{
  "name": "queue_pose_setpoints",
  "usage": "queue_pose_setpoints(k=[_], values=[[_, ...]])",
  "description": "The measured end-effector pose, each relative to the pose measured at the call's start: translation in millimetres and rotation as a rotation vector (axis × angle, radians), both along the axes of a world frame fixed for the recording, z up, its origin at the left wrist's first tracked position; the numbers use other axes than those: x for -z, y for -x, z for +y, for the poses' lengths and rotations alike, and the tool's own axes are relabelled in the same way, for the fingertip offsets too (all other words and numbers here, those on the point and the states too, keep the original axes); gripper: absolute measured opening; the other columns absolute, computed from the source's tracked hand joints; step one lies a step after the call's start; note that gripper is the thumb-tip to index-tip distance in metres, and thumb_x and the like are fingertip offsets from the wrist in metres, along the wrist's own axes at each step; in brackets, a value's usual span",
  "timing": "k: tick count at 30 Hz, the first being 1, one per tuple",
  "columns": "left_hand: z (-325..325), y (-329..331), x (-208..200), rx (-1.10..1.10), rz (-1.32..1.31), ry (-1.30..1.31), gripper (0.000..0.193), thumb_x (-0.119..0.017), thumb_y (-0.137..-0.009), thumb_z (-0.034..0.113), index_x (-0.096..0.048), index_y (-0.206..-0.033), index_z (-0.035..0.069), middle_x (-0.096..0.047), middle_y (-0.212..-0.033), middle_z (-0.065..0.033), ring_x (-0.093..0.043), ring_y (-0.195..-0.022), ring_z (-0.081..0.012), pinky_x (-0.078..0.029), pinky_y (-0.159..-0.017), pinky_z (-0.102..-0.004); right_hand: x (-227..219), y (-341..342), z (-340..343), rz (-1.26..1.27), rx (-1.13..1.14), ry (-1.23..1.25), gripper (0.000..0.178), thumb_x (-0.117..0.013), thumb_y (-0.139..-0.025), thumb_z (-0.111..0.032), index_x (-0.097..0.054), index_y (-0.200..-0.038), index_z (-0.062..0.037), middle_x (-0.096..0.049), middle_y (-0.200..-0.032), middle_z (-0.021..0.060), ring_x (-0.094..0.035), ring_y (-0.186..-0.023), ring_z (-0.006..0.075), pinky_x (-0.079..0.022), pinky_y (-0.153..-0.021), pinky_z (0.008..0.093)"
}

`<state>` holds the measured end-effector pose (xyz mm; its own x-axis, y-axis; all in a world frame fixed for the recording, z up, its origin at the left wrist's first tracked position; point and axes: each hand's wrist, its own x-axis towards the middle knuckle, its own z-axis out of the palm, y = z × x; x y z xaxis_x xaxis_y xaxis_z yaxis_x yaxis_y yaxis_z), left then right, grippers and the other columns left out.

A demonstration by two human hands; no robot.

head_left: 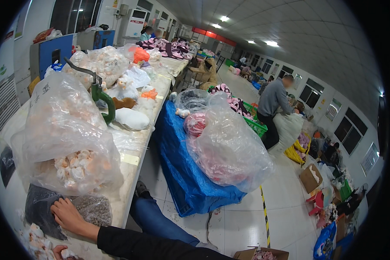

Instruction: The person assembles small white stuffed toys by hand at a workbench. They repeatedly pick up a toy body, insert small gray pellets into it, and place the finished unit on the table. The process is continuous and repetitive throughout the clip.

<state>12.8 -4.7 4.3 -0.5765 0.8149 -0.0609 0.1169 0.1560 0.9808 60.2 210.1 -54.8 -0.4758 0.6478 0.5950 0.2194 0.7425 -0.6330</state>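
Person wearing dark sleeves and blue jeans

A black long sleeve is covering the forearm down to the wrist, leaving the bare right hand (68,215) showing; blue denim trousers are clothing the leg, and a dark shoe is covering the foot.

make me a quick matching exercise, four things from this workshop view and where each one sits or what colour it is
Things:
1. left hand
2. tarp
3. metal tool
4. cardboard box

Descriptions:
a. green, standing on the table
b. blue, draped under a clear bag
c. resting on a dark bag at the table edge
d. brown, on the floor at the right

Pairs: 1-c, 2-b, 3-a, 4-d
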Motion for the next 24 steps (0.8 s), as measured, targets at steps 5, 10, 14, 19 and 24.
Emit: queue_pose_setpoints(k=[5, 10, 14, 19, 24], values=[[2, -3, -3, 0.005, -0.046, -0.027, 0.037, -0.044, -0.096, -0.002, -0.061, -0.127, 0.007, -0.06, -0.101, -0.0076, -0.059, -0.076, -0.0169, -0.049, -0.065, -0.0283, -1, -2, -1, -0.017, 0.012, -0.015, 0.012, -0.067, -0.086, -0.007, -0.062, -0.097, -0.0044, -0.058, -0.098, 0.0131, -0.054, -0.101, 0.0327, -0.041, -0.092, 0.0434], [1, 0, -3, 0.016, -0.035, -0.025, 0.034, -0.046, -0.098, -0.001, -0.061, -0.127, 0.008, -0.059, -0.103, -0.0071, -0.058, -0.077, -0.0162, -0.05, -0.065, -0.0276, 1, 0, 1, -0.049, -0.009, -0.019, 0.012, -0.067, -0.087, -0.006, -0.063, -0.098, -0.0048, -0.058, -0.098, 0.013, -0.054, -0.101, 0.0325, -0.041, -0.092, 0.0433], [-1, -3, -6, -0.005, -0.085, 0.008, 0.034, -0.046, -0.097, -0.001, -0.061, -0.126, 0.008, -0.059, -0.103, -0.0068, -0.058, -0.078, -0.0158, -0.05, -0.065, -0.0277, 1, 1, 0, -0.05, -0.017, -0.016, 0.012, -0.068, -0.087, -0.006, -0.063, -0.098, -0.0051, -0.058, -0.098, 0.0127, -0.054, -0.102, 0.0322, -0.041, -0.092, 0.0435], [0, -4, -12, 0.022, -0.045, 0.018, 0.037, -0.045, -0.094, -0.003, -0.062, -0.125, 0.007, -0.06, -0.104, -0.0078, -0.059, -0.078, -0.0159, -0.051, -0.065, -0.0279, -1, 1, 1, -0.053, 0.0, -0.051, 0.015, -0.069, -0.086, -0.008, -0.062, -0.099, -0.0047, -0.058, -0.1, 0.0133, -0.054, -0.103, 0.0328, -0.041, -0.093, 0.0444], [1, 0, 9, 0.019, -0.116, -0.062, 0.036, -0.045, -0.094, -0.002, -0.061, -0.126, 0.005, -0.06, -0.105, -0.0097, -0.06, -0.078, -0.0165, -0.052, -0.064, -0.0279, -39, -32, -27, -0.033, 0.047, -0.185, 0.018, -0.07, -0.085, -0.011, -0.061, -0.098, -0.0033, -0.057, -0.1, 0.0138, -0.054, -0.104, 0.0333, -0.041, -0.095, 0.0459]])
